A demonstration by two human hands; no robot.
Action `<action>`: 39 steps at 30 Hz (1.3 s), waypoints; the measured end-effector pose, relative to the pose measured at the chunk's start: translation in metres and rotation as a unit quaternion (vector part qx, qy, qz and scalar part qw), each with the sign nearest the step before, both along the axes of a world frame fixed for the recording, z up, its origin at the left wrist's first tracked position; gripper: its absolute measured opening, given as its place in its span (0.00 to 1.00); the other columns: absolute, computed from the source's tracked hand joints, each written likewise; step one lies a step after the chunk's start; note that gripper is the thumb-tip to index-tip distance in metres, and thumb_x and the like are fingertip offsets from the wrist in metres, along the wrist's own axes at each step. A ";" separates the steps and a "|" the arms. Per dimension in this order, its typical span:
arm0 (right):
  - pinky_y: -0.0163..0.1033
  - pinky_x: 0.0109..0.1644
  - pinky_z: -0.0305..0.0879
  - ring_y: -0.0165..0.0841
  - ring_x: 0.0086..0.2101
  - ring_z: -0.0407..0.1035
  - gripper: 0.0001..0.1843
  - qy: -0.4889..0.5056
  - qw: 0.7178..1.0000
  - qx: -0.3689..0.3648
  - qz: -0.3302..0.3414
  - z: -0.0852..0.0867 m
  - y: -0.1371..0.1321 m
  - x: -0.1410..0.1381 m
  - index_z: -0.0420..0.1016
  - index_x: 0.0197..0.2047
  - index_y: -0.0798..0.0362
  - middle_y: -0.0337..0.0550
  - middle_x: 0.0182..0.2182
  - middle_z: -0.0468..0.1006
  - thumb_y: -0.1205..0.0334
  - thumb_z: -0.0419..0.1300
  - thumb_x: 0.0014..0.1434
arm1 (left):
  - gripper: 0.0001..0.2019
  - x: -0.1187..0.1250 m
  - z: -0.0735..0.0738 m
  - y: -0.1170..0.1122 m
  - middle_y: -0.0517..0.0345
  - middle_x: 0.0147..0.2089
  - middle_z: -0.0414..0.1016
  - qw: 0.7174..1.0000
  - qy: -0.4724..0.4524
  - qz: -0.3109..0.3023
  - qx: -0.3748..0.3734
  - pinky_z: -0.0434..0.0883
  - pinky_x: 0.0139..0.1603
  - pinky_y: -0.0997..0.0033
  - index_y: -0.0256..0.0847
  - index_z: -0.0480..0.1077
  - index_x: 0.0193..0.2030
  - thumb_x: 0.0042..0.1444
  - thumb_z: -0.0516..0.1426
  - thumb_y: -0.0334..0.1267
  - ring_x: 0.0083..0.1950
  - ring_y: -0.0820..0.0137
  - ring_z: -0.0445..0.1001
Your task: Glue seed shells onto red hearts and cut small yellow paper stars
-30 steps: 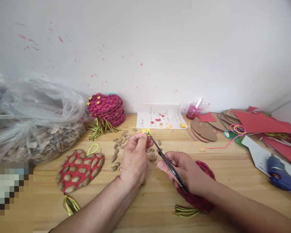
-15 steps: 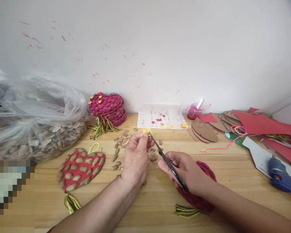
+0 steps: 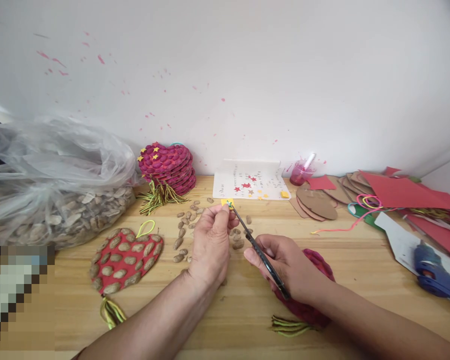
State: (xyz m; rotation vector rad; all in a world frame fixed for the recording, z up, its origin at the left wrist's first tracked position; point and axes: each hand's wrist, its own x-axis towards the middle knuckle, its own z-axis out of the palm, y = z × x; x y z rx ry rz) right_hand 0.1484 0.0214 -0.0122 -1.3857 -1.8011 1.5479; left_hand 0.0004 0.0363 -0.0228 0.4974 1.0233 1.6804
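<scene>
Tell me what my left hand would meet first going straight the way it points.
Probably the white sheet, beyond the yellow paper your left hand pinches. Depth is unclear, so the hand might pass over the sheet and reach the wall instead.

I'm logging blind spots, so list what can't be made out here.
Head view throughout:
Purple heart: partly hidden by the right hand.
Yellow paper: lower part hidden by the left hand.
Black scissors: blade gap too fine to tell.
White sheet: writing too small to read.
Peanut bag: cut off by left edge.
</scene>
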 end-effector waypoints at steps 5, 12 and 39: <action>0.34 0.23 0.44 0.25 0.18 0.55 0.19 -0.003 1.000 -0.009 -0.003 0.002 0.000 -0.001 0.59 0.23 0.51 0.30 0.16 0.60 0.54 0.62 0.59 | 0.09 0.000 -0.002 0.000 0.62 0.30 0.72 1.000 0.008 0.001 0.000 0.67 0.39 0.74 0.39 0.69 0.35 0.56 0.62 0.42 0.32 0.76 0.69; 0.34 0.23 0.44 0.25 0.17 0.56 0.19 0.003 1.000 -0.021 -0.005 0.005 0.000 -0.004 0.59 0.24 0.51 0.30 0.16 0.61 0.54 0.62 0.59 | 0.08 0.001 -0.002 -0.001 0.61 0.30 0.71 1.000 0.004 0.003 -0.003 0.67 0.39 0.74 0.38 0.68 0.34 0.57 0.61 0.40 0.32 0.76 0.69; 0.34 0.23 0.45 0.25 0.17 0.55 0.20 -0.018 1.000 0.000 0.001 0.003 0.000 -0.001 0.59 0.24 0.51 0.30 0.16 0.60 0.52 0.61 0.60 | 0.10 0.001 0.002 -0.001 0.62 0.31 0.72 1.000 -0.011 -0.006 0.001 0.67 0.39 0.74 0.38 0.68 0.34 0.54 0.63 0.41 0.32 0.76 0.69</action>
